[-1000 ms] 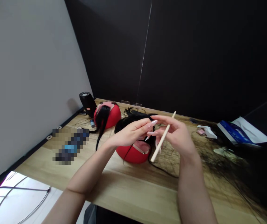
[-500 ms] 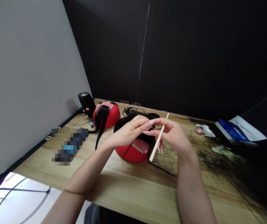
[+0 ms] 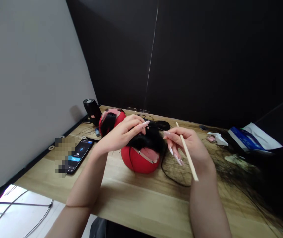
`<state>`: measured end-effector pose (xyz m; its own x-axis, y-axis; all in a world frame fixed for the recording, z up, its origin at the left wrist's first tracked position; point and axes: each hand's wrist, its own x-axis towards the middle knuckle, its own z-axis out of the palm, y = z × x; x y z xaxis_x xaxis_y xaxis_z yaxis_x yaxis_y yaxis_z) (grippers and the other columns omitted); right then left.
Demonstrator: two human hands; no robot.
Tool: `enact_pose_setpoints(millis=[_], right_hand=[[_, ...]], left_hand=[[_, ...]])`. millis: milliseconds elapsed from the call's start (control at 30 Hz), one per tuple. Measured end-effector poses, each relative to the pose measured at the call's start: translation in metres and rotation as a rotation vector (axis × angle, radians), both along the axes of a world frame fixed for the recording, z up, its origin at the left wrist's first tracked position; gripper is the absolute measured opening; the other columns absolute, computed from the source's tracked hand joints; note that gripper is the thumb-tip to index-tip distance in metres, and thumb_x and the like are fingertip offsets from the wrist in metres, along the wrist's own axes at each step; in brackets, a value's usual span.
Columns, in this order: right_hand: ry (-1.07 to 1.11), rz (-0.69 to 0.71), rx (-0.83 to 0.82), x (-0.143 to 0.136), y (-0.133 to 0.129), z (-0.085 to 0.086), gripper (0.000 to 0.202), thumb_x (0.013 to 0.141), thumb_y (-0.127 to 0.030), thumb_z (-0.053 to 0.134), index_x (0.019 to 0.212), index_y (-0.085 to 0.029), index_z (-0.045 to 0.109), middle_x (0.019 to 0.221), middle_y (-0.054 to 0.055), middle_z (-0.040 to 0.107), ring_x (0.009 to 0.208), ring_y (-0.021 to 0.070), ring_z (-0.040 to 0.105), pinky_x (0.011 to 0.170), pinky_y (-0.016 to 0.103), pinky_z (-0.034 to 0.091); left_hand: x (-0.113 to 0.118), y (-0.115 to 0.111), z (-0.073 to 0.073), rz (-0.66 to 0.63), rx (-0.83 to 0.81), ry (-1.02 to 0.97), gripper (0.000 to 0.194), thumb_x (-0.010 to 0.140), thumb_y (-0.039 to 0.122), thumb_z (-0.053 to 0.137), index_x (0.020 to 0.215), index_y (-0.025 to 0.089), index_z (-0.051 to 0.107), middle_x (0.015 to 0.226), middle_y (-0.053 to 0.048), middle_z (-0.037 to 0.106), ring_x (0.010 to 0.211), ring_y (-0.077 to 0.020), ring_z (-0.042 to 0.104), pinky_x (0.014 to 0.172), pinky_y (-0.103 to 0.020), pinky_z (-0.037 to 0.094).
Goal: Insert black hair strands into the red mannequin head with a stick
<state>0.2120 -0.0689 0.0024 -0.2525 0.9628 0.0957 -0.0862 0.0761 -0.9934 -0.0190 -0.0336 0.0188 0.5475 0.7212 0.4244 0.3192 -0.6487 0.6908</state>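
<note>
A red dome-shaped form (image 3: 140,165) stands at the middle of the table, with a pink patch (image 3: 150,154) edged by a pale band with pins. Black hair (image 3: 143,141) lies over its top. Just above this hair, my left hand (image 3: 125,132) is closed, thumb and fingers pinched together; anything between them is too small to make out. To the right of the form, my right hand (image 3: 199,147) holds a thin pale wooden stick (image 3: 187,153), which slants across it. The right thumb and forefinger meet, while the other fingers hang lower.
Behind on the left are a second red form (image 3: 123,115) with black hair, a black cylindrical speaker (image 3: 91,110) and a phone (image 3: 80,155). On the right lie loose dark hair (image 3: 225,172), crumpled tissue (image 3: 219,138) and a blue-and-white packet (image 3: 250,138). A black wall closes the back.
My hands, formerly together above the hair, have drawn apart, left hand leftward and right hand rightward. The stick's near end has swung right. The phone screen now shows more clearly.
</note>
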Motion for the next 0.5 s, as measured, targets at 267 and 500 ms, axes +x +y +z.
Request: enact_pose_setpoints(millis=[267, 500], right_hand=[[-0.095, 0.043, -0.008, -0.004, 0.003, -0.004, 0.041, 0.079, -0.052, 0.073, 0.084, -0.012, 0.066, 0.058, 0.001, 0.063, 0.031, 0.0081, 0.05, 0.027, 0.016, 0.038], [-0.127, 0.093, -0.011, -0.007, -0.001, -0.001, 0.041, 0.08, -0.051, 0.073, 0.084, -0.012, 0.066, 0.054, 0.001, 0.061, 0.031, 0.0082, 0.05, 0.028, 0.014, 0.037]], left_hand=[[0.014, -0.009, -0.008, -0.057, 0.008, 0.148, 0.066, 0.077, 0.053, 0.073, 0.133, 0.026, 0.051, 0.139, -0.012, 0.052, 0.133, -0.0319, 0.044, 0.111, -0.048, 0.035], [0.023, -0.009, -0.01, -0.167, 0.121, 0.167, 0.02, 0.096, 0.034, 0.054, 0.106, 0.02, 0.064, 0.118, -0.01, 0.064, 0.116, -0.0246, 0.055, 0.105, -0.042, 0.037]])
